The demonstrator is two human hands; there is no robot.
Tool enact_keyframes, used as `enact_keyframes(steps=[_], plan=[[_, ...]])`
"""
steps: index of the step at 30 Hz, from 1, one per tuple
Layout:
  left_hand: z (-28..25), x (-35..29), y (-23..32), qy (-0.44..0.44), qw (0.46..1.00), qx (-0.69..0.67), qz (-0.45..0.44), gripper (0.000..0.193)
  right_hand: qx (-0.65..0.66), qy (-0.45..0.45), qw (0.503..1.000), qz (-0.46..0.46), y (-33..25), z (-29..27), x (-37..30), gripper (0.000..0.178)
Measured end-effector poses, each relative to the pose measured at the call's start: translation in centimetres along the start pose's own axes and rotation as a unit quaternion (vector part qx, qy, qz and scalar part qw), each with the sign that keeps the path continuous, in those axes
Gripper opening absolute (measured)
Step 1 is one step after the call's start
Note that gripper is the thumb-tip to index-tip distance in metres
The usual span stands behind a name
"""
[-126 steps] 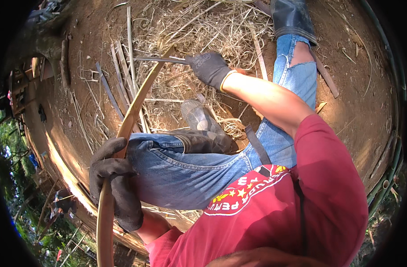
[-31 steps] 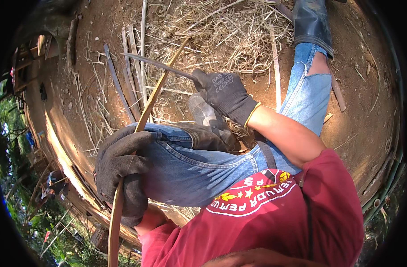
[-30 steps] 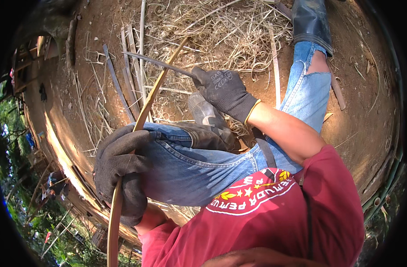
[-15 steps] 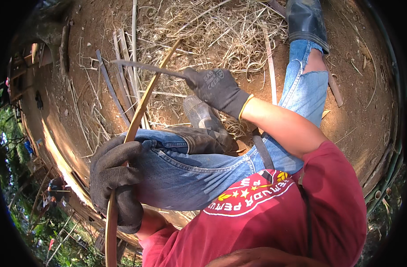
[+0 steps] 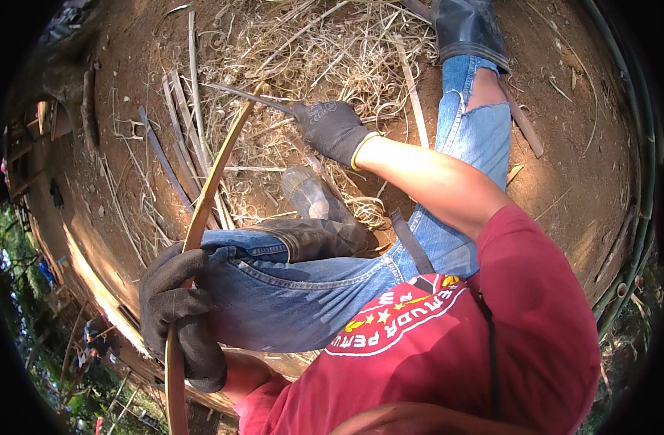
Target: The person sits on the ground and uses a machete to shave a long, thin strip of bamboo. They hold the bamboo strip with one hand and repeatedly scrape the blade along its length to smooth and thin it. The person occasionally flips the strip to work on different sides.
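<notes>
My left hand point(image 5: 181, 315), in a dark knit glove, is wrapped round a long bamboo strip point(image 5: 214, 174) beside my bent left thigh. The strip slants from the lower edge up to the far side, away from my body. A knife point(image 5: 252, 96) with a long, thin blade is in my gloved right hand point(image 5: 330, 132), its fingers closed round the handle. The blade lies across the strip close to its far end, pointing left. Whether the edge bites into the bamboo cannot be made out.
Curly shavings point(image 5: 332, 58) cover the brown soil ahead. Several loose strips point(image 5: 183, 123) lie left of the shavings, and another strip point(image 5: 413, 90) near my right leg. My boots point(image 5: 468, 32) and jeans frame the work area. Bamboo poles point(image 5: 640, 239) run along the right edge.
My right hand and the knife have moved along the strip to nearer its far end. My left hand keeps its grip. The whole view has shifted slightly.
</notes>
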State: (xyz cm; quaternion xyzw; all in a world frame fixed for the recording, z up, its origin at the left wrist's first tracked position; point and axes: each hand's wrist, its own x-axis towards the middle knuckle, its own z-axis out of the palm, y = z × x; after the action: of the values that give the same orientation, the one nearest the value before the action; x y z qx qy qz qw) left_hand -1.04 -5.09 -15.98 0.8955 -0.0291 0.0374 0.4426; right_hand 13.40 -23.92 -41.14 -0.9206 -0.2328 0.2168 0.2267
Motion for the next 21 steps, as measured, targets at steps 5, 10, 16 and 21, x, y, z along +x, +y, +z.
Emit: enact_keyframes(steps=[5, 10, 16, 21], plan=[[-0.3, 0.2, 0.0, -0.016, 1.000, 0.027, 0.002, 0.036, 0.006, 0.022, 0.999, 0.049, 1.1, -0.3, 1.2, 0.028], [0.5, 0.1, 0.3, 0.010, 1.000, 0.021, -0.012, 0.038, 0.006, 0.023, 0.999, -0.036, -1.1, -1.4, -0.1, 0.024], [-0.3, 1.3, 0.1, -0.021, 0.999, 0.021, 0.016, 0.037, -0.002, -0.029, 0.996, 0.090, 3.8, 2.0, 5.0, 0.025], [-0.4, 0.2, 0.5, -0.008, 1.000, 0.015, -0.016, 0.038, -0.012, -0.036, 0.999, 0.023, 0.9, -0.8, 1.8, 0.028]])
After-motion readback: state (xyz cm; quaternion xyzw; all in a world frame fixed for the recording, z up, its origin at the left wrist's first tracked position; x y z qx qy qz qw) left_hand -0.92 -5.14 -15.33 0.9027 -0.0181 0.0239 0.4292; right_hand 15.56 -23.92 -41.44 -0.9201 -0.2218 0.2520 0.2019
